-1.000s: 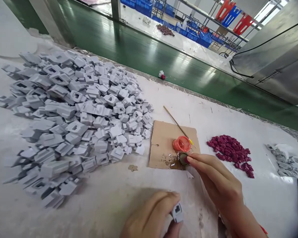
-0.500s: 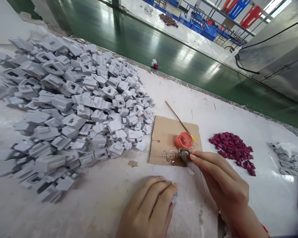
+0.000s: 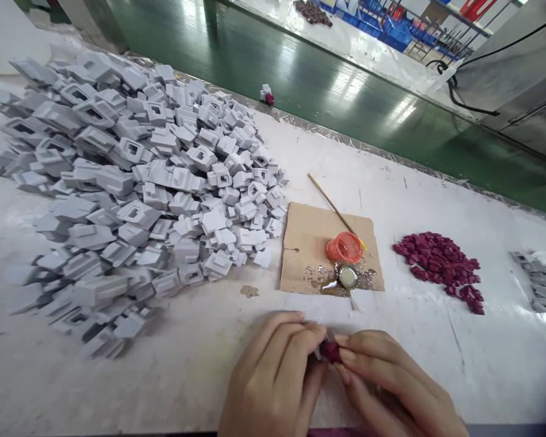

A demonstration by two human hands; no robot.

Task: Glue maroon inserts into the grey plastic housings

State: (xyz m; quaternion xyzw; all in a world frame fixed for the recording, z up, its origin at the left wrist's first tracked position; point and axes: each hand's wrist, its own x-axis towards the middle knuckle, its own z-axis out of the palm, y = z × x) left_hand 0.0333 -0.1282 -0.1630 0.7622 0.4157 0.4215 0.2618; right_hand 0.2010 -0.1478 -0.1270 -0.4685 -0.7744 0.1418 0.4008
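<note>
My left hand (image 3: pixel 277 370) is closed around a small grey part (image 3: pixel 319 351), most of it hidden by the fingers. My right hand (image 3: pixel 386 376) pinches a dark red piece (image 3: pixel 330 351) against that grey part, low in the view. Beyond the hands lies a piece of brown cardboard (image 3: pixel 307 233) bearing a red cup (image 3: pixel 344 247), a metal bottle cap (image 3: pixel 347 276) and wet spots of brownish liquid. A thin stick (image 3: pixel 330 202) with a yellow end leans across the cardboard's far edge beside the cup.
A large heap of grey parts (image 3: pixel 164 182) covers the left. Dark red pieces (image 3: pixel 439 264) lie in a pile on the right, with more grey parts (image 3: pixel 543 282) farther right. A joined grey and red piece (image 3: pixel 267 95) rests by the green belt (image 3: pixel 300 79).
My right hand has moved from the bottle cap down to my left hand, bringing the dark red piece against the grey part. The view has shifted slightly.
</note>
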